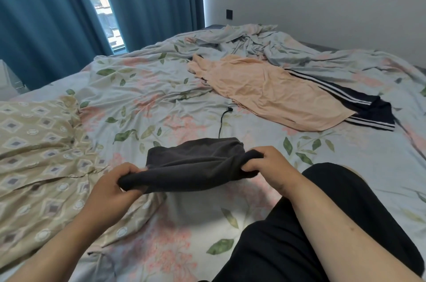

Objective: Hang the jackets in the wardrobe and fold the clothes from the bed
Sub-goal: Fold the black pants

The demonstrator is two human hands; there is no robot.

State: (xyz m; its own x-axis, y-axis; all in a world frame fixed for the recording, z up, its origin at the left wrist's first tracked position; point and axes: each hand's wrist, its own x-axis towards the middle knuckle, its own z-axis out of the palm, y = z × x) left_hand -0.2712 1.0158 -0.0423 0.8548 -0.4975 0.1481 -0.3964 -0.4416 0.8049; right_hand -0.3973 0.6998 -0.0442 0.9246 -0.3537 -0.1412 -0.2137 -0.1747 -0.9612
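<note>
A dark grey garment (pixel 193 166) with a black drawstring (pixel 222 120) is held just above the floral bed sheet (pixel 143 97), partly folded over. My left hand (pixel 115 187) grips its near left corner. My right hand (pixel 269 166) grips its right corner. A beige patterned shirt (pixel 39 155) lies spread at the left. Farther back at the right a peach garment (pixel 272 90) lies over a navy garment with white stripes (pixel 366 106).
My knee in black trousers (pixel 322 224) rests on the bed at the lower right. A crumpled floral quilt (pixel 260 44) lies at the head end by the white wall. Blue curtains (pixel 149 0) and a window are at the back left.
</note>
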